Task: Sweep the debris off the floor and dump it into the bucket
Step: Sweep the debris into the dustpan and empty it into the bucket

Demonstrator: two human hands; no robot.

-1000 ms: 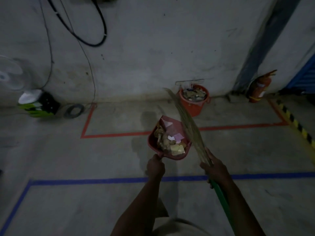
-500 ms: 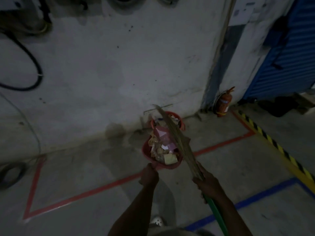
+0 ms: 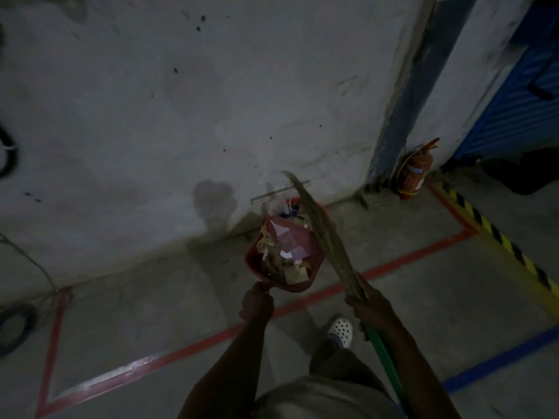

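From the head camera, the left hand (image 3: 256, 301) grips the handle of a red dustpan (image 3: 314, 252) heaped with debris (image 3: 279, 258), held off the floor just below frame centre. The bucket (image 3: 326, 211) stands against the wall at the dustpan's 12 o'clock, largely hidden behind it. The right hand (image 3: 370, 308), at the dustpan's 4 o'clock, clasps the broom (image 3: 322, 234), bristles pointing to 11 o'clock across the bucket. A fire extinguisher (image 3: 415, 173) stands at the bucket's 2 o'clock.

The broom (image 3: 321, 234) crosses the bucket (image 3: 294, 201) mouth; wall (image 3: 181, 116) just behind
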